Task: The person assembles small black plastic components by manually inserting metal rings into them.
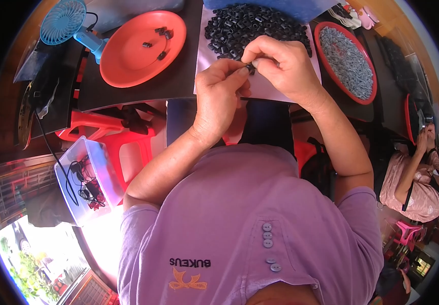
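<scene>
My left hand (217,93) and my right hand (291,69) meet over the near part of the table. Both are closed, with thumbs and forefingers pinched together around a small black plastic piece (250,67), mostly hidden by the fingertips. Just beyond them, a heap of short black plastic pieces (252,23) lies on a pale pink sheet (204,56). To the left, an orange-red plate (128,48) carries several similar black pieces. On the right stands a red oval tray (374,81) filled with slim grey pieces (346,63) that look like screws.
A blue handheld fan (63,21) stands beyond the plate. Below the table at left are a clear plastic bin (108,175) holding cables and a red stool (140,147). Another person (415,185) works at the far right. Blue plastic (275,6) borders the heap's far side.
</scene>
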The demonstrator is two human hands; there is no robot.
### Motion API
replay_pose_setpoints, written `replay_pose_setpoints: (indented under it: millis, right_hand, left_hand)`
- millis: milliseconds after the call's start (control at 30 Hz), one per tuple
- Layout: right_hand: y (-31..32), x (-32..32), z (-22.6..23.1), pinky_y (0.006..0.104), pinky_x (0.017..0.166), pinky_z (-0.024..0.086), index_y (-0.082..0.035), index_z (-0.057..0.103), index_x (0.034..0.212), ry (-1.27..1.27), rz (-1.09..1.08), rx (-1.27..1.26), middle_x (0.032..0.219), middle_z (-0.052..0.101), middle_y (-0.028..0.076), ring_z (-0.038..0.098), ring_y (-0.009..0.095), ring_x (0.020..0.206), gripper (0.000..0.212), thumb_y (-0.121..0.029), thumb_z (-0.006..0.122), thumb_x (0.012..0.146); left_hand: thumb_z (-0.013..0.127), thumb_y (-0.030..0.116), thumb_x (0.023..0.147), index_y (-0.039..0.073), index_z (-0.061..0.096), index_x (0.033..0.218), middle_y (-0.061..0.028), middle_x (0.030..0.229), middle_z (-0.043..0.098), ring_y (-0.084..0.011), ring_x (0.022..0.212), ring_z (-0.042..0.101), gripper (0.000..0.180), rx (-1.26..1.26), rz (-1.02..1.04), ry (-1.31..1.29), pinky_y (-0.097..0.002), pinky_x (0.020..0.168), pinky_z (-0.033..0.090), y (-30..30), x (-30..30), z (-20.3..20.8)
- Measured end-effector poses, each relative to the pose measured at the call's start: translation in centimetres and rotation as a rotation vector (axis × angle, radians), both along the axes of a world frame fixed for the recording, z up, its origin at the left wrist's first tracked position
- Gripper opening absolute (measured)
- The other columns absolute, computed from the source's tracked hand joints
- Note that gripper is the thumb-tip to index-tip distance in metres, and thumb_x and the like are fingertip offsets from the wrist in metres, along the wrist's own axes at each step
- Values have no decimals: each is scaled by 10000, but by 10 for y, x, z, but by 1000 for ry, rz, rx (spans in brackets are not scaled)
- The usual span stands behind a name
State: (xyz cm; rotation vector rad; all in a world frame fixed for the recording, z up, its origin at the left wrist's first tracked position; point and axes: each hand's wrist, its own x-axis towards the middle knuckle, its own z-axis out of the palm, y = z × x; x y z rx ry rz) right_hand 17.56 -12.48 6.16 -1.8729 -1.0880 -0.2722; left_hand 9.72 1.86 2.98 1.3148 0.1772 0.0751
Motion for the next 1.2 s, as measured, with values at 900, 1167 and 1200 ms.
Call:
replay_pose_setpoints:
  millis: [900,1167,1200]
  right_hand:
    - [1,-14,-1,400,513,486,-87,577,834,-229,-61,-160,731,643,70,628,299,597,173,36,580,712]
    - [7,-22,-9,376,552,508,-91,597,855,-333,-183,-20,735,643,54,647,254,632,234,70,602,686]
    - [8,-23,-10,377,557,507,-92,602,861,-358,-197,-2,734,643,52,644,256,632,247,75,608,680]
  left_hand:
    - [594,43,910,-53,644,894,-49,706,611,-101,632,570,110,-25,16,-9,-243,563,456,-9,-3,2]
    - [593,27,899,-43,628,859,-56,695,613,-100,615,568,88,-2,99,-37,-250,560,474,-14,-1,-2]
    - [592,31,901,-40,630,861,-59,695,617,-99,603,567,89,11,106,-50,-245,545,469,-14,-2,-1]
